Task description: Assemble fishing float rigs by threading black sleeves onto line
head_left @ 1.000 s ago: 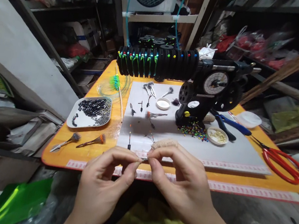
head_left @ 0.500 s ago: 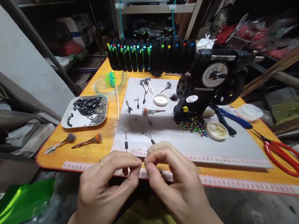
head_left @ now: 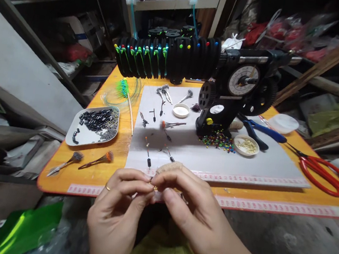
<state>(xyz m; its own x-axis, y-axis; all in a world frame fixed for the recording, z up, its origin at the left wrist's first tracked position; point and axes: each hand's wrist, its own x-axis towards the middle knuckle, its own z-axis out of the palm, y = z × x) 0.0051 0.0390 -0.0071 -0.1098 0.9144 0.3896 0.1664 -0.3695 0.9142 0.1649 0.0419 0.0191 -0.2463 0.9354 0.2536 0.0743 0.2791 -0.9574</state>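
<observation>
My left hand [head_left: 126, 198] is closed in a pinch, thumb and fingers together. A tiny gold-coloured piece [head_left: 155, 188] shows at its fingertips; its kind is too small to tell. My right hand [head_left: 191, 204] is curled against those fingertips, with a beige wrap [head_left: 169, 168] on its index finger. What lies between the right fingers is hidden. Just beyond the hands is a small black cylinder [head_left: 149, 162] on a thin stem with orange beads. A similar black cylinder [head_left: 172, 159] lies on the white board [head_left: 202, 160] to its right.
At left stands a white tray [head_left: 71, 133] of black tubes and grey bits. A black machine [head_left: 178, 58] with line-wound spools stands at the back, coloured beads [head_left: 217, 142] at its base. To its right are a gold-bits dish [head_left: 245, 152], blue-handled pliers [head_left: 264, 131] and red scissors [head_left: 321, 174].
The hands have come closer together, and the left fingertips have moved up and left. The right thumb has parted from its index finger. The nearer black cylinder has shifted right on the board.
</observation>
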